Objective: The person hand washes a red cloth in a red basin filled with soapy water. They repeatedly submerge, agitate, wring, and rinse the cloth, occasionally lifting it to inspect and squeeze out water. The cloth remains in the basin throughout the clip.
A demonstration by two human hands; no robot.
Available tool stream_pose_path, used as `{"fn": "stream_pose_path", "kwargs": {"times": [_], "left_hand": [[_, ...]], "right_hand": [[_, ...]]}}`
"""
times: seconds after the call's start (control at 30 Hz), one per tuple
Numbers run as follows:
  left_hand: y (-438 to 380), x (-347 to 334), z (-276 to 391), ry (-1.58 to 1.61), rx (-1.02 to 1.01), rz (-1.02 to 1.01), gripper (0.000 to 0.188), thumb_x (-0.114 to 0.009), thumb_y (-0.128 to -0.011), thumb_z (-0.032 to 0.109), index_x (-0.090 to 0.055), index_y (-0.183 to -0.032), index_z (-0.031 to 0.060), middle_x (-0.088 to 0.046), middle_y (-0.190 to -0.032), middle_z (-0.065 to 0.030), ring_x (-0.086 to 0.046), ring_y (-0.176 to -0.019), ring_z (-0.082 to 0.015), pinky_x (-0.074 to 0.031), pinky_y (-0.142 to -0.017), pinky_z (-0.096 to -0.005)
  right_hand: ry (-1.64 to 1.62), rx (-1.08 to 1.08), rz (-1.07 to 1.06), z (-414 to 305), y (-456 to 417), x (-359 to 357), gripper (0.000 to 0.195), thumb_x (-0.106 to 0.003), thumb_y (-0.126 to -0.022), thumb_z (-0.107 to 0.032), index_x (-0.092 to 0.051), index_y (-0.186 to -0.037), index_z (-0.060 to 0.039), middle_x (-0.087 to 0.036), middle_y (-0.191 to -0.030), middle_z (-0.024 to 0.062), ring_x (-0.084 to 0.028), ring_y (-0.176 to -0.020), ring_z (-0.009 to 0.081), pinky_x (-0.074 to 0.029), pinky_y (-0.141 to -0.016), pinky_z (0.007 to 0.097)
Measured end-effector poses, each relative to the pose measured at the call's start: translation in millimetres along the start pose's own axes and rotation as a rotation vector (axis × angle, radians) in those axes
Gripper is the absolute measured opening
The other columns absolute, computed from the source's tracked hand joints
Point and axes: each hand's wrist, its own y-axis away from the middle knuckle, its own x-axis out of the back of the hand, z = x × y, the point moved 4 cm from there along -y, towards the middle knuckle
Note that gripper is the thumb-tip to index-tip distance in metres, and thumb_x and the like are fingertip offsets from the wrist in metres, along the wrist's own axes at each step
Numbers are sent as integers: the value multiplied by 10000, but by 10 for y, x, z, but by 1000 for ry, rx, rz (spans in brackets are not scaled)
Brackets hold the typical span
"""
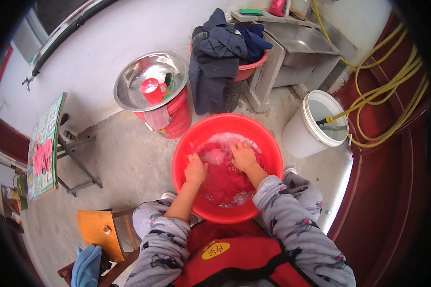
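In front of me a red plastic basin [184, 143] holds soapy water with a red cloth [222, 183] soaking in it. My left hand [195, 169] is at the basin's left inner side, by the edge of the cloth, its thumb towards the middle. On the right, my right hand [243, 156] rests on the wet cloth near the suds [224, 138] at the far side. Whether either hand grips fabric is unclear. Part of the cloth is under water.
Beyond the basin, a steel bowl [127, 86] with a red mug [153, 91] sits on a red bucket [181, 114]. Dark clothes [219, 46] overfill another tub [249, 70]. A white bucket [298, 132] with a yellow hose [362, 95] stands right; an orange-backed chair [97, 229] is left.
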Motion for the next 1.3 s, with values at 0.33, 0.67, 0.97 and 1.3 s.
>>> {"fn": "stream_pose_path", "kwargs": {"times": [0.33,0.67,0.97,1.3], "left_hand": [[-321,-708,-200,1749,260,-435,608,-348,-872,570,-519,-1193,83,-593,-1115,-126,-565,-1029,-273,-461,-893,-420],[-244,-577,91,1731,331,-507,360,-415,-898,275,-520,-1169,61,-595,-1088,-113,-583,-974,-253,-470,-871,-415],[-185,145,294,839,-457,128,289,-611,-782,90,-633,-1069,117,-425,-1292,-133,-384,-1222,-262,-335,-989,-329],[-45,-420,335,1573,225,-459,657,-433,-853,595,-423,-1286,101,-437,-1325,-120,-409,-1214,-286,-329,-1006,-479]], "right_hand": [[-1054,263,425,-1170,602,467,327,-629,-690,-154,-597,-1004,-69,-611,-955,163,-610,-865,318,-484,-752,374],[-542,-91,525,-243,309,547,203,-558,-789,-221,-561,-862,-32,-609,-752,215,-602,-715,372,-482,-627,465],[-115,-286,-213,135,508,362,332,-572,-806,-307,-591,-962,-15,-603,-1030,180,-590,-962,319,-469,-805,443],[-784,-192,221,146,-137,-504,675,-609,-782,-271,-330,-1347,-29,-422,-1313,227,-383,-1242,361,-302,-1047,399]]}}
